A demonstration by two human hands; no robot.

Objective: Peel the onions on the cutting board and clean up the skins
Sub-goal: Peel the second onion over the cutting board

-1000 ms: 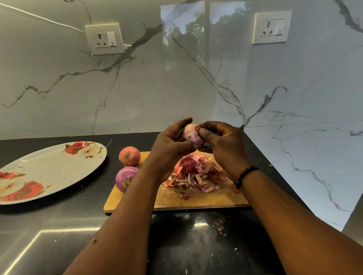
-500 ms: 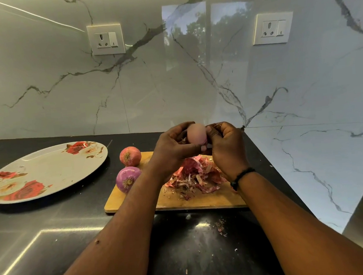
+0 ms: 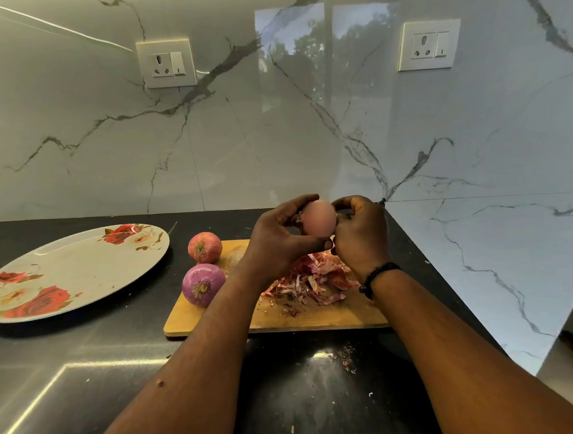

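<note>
Head view of a kitchen counter. Both hands are raised above the wooden cutting board [image 3: 217,318], holding one peeled onion [image 3: 319,218] between them. The left hand [image 3: 276,243] grips the onion from the left, its fingers curled over the top and its thumb reaching beneath. The right hand [image 3: 361,235] grips it from the right with bent fingers; a shred of reddish skin shows at the onion's left edge, but the right fingertips are hidden, so what they pinch cannot be told. A dark band [image 3: 377,275] circles the right wrist.

On the board, directly below the hands, lies a heap of onion skins [image 3: 311,281] — pink, red and pale strips, with small flakes scattered toward the board's near edge. Two more onions sit at the board's left end: a purple onion [image 3: 203,285] overhanging the left edge, root end toward the camera, and a reddish-brown onion [image 3: 205,248] just behind it, at the far left corner.

Left of the board, apart from it, an oval platter [image 3: 78,268] printed with red roses rests on the black countertop [image 3: 103,382]. A few skin crumbs [image 3: 347,360] lie on the countertop in front of the board. The marble-patterned wall [image 3: 273,143] behind carries two socket plates — one at left [image 3: 167,63], one at right [image 3: 429,45].
</note>
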